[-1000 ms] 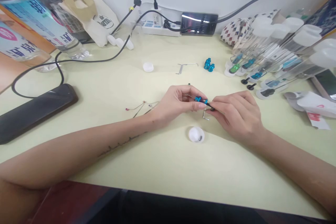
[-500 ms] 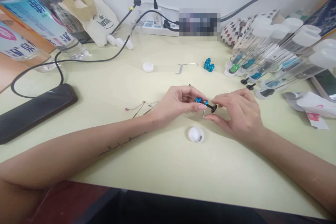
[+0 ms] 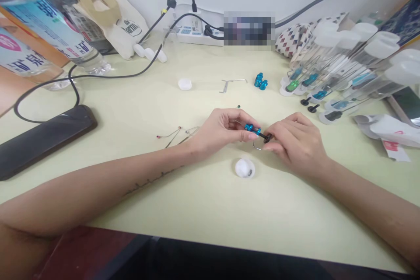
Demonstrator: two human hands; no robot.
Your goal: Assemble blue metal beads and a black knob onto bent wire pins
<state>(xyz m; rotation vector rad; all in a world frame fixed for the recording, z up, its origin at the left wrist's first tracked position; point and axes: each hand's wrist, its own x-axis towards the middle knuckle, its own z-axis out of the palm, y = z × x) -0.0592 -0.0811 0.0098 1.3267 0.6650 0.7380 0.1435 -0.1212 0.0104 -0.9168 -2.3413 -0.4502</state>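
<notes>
Over the middle of the pale yellow table [image 3: 197, 201], my left hand [image 3: 219, 129] pinches a small blue metal part [image 3: 252, 128] on a thin rod. My right hand [image 3: 295, 144] is closed on the black knob [image 3: 267, 137] at the rod's right end. A bent metal wire [image 3: 256, 145] shows just below the two hands. A white cap [image 3: 244, 168] with a small dark piece in it lies on the table right under the hands. Thin wires [image 3: 179, 133] lie beside my left wrist.
Two blue parts [image 3: 260, 81], an L-shaped metal key [image 3: 231, 83] and a white cap [image 3: 185, 83] lie farther back. Clear tubes with white caps [image 3: 341, 70] fill the right. A black phone [image 3: 42, 138], cables and water bottles [image 3: 49, 26] sit at the left; a power strip [image 3: 193, 30] at the wall.
My right hand let go of the black knob and opened half a second ago, then closed on it again. My left hand has kept the blue part almost still.
</notes>
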